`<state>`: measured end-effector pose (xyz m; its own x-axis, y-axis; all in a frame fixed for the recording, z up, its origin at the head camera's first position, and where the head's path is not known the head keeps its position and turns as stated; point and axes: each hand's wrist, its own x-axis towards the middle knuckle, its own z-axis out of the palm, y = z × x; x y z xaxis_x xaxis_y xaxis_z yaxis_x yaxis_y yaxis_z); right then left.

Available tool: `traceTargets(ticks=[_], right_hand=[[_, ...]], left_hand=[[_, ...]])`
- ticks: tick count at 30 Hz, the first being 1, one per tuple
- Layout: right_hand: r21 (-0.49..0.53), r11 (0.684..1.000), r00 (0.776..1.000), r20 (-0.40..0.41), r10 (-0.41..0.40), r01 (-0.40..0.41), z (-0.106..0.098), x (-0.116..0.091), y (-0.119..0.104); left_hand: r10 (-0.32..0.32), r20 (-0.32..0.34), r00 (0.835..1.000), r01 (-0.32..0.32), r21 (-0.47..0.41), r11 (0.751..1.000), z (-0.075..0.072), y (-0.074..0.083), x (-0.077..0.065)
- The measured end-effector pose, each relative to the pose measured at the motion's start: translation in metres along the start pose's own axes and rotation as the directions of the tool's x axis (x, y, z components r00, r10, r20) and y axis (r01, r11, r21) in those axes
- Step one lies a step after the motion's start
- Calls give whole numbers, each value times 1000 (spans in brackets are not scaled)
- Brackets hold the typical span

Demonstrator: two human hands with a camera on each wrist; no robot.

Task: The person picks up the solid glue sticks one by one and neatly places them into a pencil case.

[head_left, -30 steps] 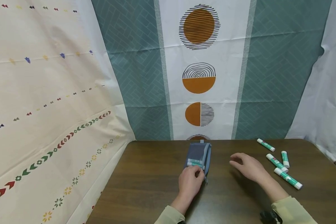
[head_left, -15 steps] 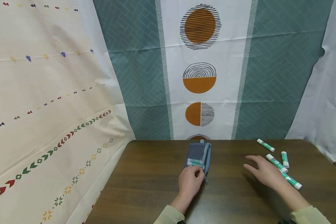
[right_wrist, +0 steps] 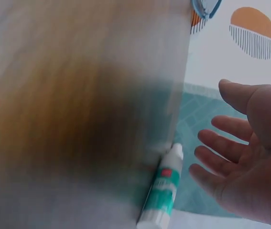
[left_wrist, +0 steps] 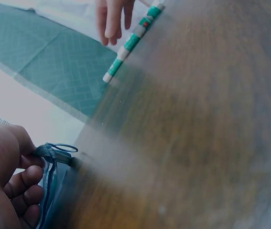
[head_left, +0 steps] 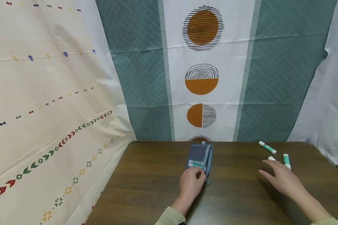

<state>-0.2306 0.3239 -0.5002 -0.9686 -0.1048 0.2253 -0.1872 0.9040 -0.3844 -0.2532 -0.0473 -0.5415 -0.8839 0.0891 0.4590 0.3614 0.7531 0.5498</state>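
A small blue-grey zip pouch lies near the table's back edge, with green-and-white sticks showing near its front end. My left hand pinches the pouch's near corner between thumb and fingers, beside the zipper; the left wrist view shows this grip. On the right, my right hand hovers with spread, relaxed fingers and holds nothing. Close to it are green-and-white glue sticks: one at the back, one beside the fingers, and one mostly covered by the hand. The right wrist view has a glue stick below the fingertips.
The brown wooden table ends at a hanging green-and-white cloth. A cream patterned cloth hangs along the left side, and a white cloth along the right.
My right hand has moved right and somewhat toward me, to the glue sticks, and now covers some of them. The left hand and pouch have stayed in place.
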Motion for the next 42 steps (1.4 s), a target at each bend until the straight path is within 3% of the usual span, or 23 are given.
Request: traceTargets(ticks=[19,31,42], right_hand=[[-38,998,999,-5,54,-54,-13,-28,48],[-73,995,997,18,74,-72,-16,-39,62],[-72,993,991,86,102,-96,-19,-45,75]], left_hand=[[-3,-1,1000,3,1,1000,2,-1,-1],[0,-6,1000,0,1,1000,0,-1,-1],[2,-9,1000,-2,4,1000,0,0,-1]])
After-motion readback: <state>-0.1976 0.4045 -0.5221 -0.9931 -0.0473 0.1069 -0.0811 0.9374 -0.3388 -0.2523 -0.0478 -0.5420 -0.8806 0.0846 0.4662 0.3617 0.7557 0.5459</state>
